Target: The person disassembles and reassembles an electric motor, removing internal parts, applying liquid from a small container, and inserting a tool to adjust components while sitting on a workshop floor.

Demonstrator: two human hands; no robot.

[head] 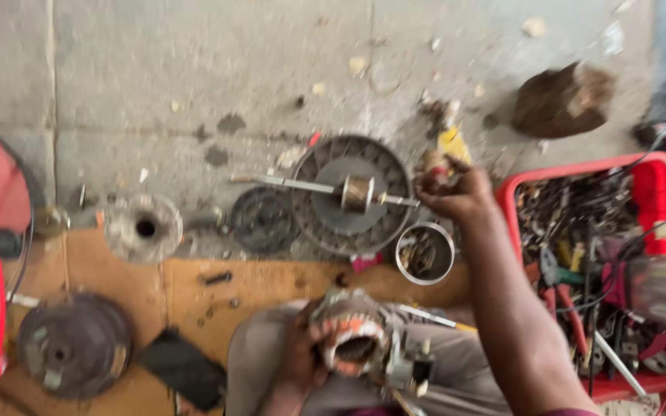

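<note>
The motor lies in pieces: the left hand (300,356) grips the round orange-wound motor core (351,335) low in the middle, while the right hand (456,192) pinches something small, too blurry to tell, beside the thin metal shaft with its copper drum (356,192).

We see two hands, the left hand (300,356) and the right hand (456,192). We count one red bin (660,181) of tools, one small tin (425,253), and one rod (325,187).

A red crate (660,185) of pliers and hand tools is sitting on the concrete floor (194,69). A round metal tin (425,253) of small parts is lying beside it. A dark disc (75,345) and a black phone (183,368) are resting on cardboard (194,289).
</note>
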